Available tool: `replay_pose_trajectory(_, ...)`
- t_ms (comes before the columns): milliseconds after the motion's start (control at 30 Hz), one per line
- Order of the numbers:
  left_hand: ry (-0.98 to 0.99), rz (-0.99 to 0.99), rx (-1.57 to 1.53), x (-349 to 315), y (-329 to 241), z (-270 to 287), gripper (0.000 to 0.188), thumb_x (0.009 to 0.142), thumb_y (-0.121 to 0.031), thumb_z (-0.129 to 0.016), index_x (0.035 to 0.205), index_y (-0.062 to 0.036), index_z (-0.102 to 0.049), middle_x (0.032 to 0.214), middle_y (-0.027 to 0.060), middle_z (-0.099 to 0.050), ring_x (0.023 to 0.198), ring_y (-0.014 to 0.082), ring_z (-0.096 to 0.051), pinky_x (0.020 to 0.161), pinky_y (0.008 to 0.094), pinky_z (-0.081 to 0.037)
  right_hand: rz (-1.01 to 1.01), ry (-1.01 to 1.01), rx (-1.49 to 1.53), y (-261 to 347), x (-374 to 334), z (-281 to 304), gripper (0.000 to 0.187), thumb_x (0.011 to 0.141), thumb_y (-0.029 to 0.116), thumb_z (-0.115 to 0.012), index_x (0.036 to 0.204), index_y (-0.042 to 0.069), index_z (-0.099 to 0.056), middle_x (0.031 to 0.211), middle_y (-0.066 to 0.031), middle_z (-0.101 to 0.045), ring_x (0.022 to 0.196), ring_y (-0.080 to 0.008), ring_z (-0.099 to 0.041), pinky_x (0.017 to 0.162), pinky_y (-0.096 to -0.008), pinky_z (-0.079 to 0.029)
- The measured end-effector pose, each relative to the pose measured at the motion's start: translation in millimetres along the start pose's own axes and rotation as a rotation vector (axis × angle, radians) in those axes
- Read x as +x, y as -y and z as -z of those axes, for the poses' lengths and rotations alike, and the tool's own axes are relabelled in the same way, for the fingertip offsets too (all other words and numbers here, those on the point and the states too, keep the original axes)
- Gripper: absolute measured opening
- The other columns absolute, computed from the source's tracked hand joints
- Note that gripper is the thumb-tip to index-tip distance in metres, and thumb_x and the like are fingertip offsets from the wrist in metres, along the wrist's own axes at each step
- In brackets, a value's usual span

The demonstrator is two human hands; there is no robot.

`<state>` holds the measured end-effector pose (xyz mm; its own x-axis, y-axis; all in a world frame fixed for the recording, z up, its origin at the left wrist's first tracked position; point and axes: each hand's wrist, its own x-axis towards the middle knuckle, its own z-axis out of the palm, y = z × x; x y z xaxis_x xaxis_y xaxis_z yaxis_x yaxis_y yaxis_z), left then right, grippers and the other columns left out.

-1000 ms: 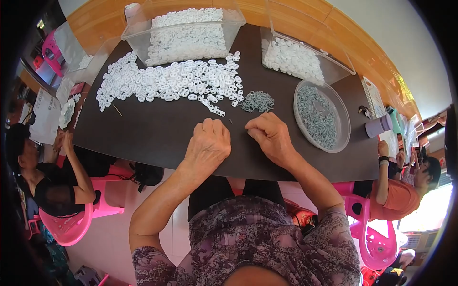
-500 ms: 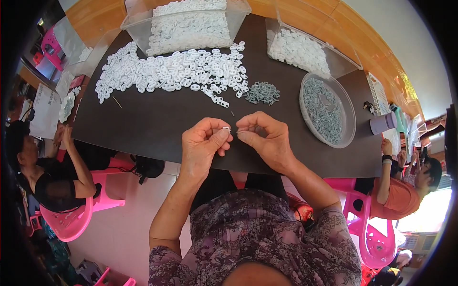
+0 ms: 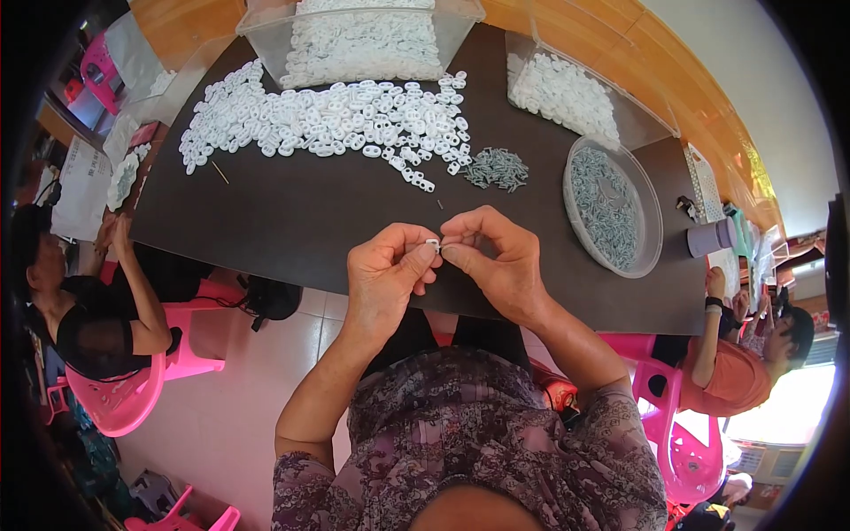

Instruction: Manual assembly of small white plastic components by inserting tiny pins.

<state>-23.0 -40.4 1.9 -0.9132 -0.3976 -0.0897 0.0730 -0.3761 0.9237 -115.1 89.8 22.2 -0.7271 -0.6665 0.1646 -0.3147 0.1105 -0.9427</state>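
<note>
Near the centre of the frame, the left hand (image 3: 392, 268) pinches a small white oval piece (image 3: 432, 242) between thumb and forefinger, its other fingers curled beneath. The right hand (image 3: 492, 262) brings thumb and forefinger to the right side of that piece; whether they grip a screw or the piece itself is too small to tell. Both hands hang over the near part of the dark table (image 3: 292, 212), so with only fingertips on it, a slip could send the piece down onto the tabletop or, if it bounced, over the near edge. If something slim is indeed between the right fingertips, a skewed angle could make it miss the hole or pop out. Just above the hands lies 1 loose grey screw (image 3: 440, 204), which a passing sleeve or finger could roll away. In the upper middle, the heap of grey screws (image 3: 497, 169) sits beside the spread of white pieces (image 3: 328, 119); a careless sweep could mix the 2. At right, the round tub (image 3: 658, 239) of screws stands within reach of the right forearm, so a wide elbow swing might knock it.
</note>
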Motion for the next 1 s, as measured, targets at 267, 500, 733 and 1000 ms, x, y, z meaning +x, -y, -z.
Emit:
replay_pose_trajectory(267,-0.029,-0.026,0.044,-4.0,2.5,-1.6,0.012,0.088,-0.008,-0.060,0.095,0.0019,-0.062,0.077,0.0033,-0.062,0.062,0.0051,-0.053,0.053,0.0167,-0.042,0.017,0.018,-0.061,0.5,0.4,-2.1,0.016,0.078,0.000,-0.066,0.093,0.001,-0.062,0.083,-0.0008,-0.060,0.076,-0.0062,-0.054,0.069,-0.0224,-0.045)
replay_pose_trajectory(500,-0.098,-0.204,0.241,-9.2,12.3,-8.8,0.008,0.089,-0.006,-0.057,0.093,-0.0018,-0.063,0.075,-0.0003,-0.060,0.061,0.0030,-0.051,0.052,0.0169,-0.042,0.014,0.041,-0.035,-2.0,1.8,-2.3,0.014,0.078,0.000,-0.066,0.092,0.000,-0.063,0.081,-0.0008,-0.061,0.074,-0.0061,-0.055,0.067,-0.0222,-0.045)
replay_pose_trajectory(733,-0.118,-0.053,-0.063,-8.5,11.9,-5.5,0.012,0.089,-0.007,-0.059,0.093,0.0035,-0.061,0.076,0.0053,-0.061,0.059,0.0067,-0.053,0.050,0.0193,-0.044,-0.030,0.021,0.098,0.8,0.6,-7.0,0.012,0.080,-0.002,-0.064,0.091,-0.001,-0.062,0.083,-0.0032,-0.061,0.077,-0.0080,-0.059,0.069,-0.0227,-0.048)
replay_pose_trajectory(1000,-0.120,-0.073,-0.104,-9.2,11.4,-5.9,0.012,0.089,-0.007,-0.059,0.092,0.0042,-0.061,0.076,0.0067,-0.062,0.060,0.0084,-0.055,0.050,0.0204,-0.045,0.017,0.022,0.056,-7.6,1.3,-9.3,0.006,0.079,-0.002,-0.061,0.084,0.001,-0.061,0.077,-0.0062,-0.059,0.070,-0.0134,-0.059,0.062,-0.0265,-0.046)
